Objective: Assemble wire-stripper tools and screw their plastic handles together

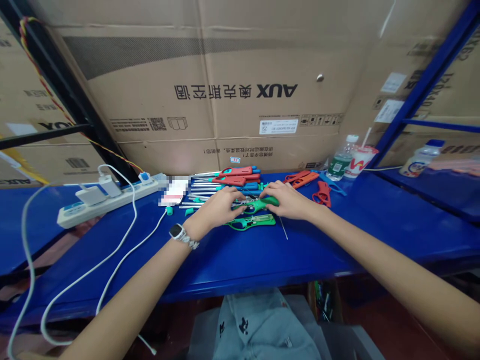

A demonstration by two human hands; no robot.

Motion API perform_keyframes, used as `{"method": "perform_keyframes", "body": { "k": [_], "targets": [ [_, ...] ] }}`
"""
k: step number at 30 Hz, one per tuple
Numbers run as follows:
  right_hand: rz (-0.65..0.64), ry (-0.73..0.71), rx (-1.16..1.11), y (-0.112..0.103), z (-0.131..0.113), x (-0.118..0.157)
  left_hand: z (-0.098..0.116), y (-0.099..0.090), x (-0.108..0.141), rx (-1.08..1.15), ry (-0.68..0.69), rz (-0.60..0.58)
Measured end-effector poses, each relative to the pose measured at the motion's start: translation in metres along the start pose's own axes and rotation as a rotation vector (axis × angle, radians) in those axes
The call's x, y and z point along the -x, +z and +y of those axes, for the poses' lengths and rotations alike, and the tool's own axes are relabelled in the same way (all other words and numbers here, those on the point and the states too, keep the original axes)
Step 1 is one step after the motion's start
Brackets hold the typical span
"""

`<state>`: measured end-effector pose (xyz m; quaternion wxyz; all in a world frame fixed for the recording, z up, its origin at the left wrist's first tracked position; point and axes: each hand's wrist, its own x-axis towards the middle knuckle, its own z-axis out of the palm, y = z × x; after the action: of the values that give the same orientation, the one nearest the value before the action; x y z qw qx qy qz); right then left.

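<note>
Both my hands meet over a green long-nosed gas lighter (258, 205) on the blue tabletop. My left hand (221, 206) pinches its front part near the trigger, where the fingers hide some of it. Fingers of my right hand (283, 200) close on the green handle end. Just below lies a second green lighter handle (253, 222), its inner parts exposed. A thin metal rod (283, 228) rests by my right hand. Behind my hands are several finished-looking lighters with metal tubes, among them a red lighter (234, 175). Orange-red handle pieces (302, 178) lie to the right.
A white power strip (112, 200) with plugs and cables stands at left, beside a phone-like blurred item (174, 191). At right are a water bottle (339, 162), a drink cup (360, 161) and a blue-capped bottle (422, 159). A large cardboard box (225, 60) walls the back.
</note>
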<state>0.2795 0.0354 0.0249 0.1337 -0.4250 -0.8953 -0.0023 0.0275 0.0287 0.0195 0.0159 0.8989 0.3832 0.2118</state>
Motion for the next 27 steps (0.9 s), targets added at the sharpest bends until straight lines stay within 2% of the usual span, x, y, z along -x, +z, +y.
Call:
{"method": "perform_keyframes", "body": {
  "k": [3,7,10,14,20,24,27],
  "targets": [
    [-0.084,-0.017,0.019,0.000,0.012,-0.010,-0.001,0.005,-0.022,-0.012,-0.023,-0.100],
    [-0.086,-0.053,0.042,0.003,0.014,-0.017,0.001,0.011,-0.035,-0.124,0.005,-0.152],
    [-0.051,-0.103,0.072,0.001,0.016,-0.017,0.004,0.012,-0.037,-0.182,0.016,-0.140],
    [0.016,-0.169,0.065,-0.006,0.021,-0.011,0.008,0.004,-0.034,-0.251,0.061,-0.061],
    [0.143,-0.222,-0.151,-0.007,0.013,0.007,0.009,-0.015,-0.011,-0.028,0.096,0.008],
    [0.098,-0.256,-0.285,0.004,-0.003,0.012,0.006,-0.014,0.017,0.119,0.042,-0.024],
    [0.082,-0.254,-0.316,0.009,-0.011,0.011,0.002,-0.009,0.032,0.183,0.014,0.001]
  ]
}}
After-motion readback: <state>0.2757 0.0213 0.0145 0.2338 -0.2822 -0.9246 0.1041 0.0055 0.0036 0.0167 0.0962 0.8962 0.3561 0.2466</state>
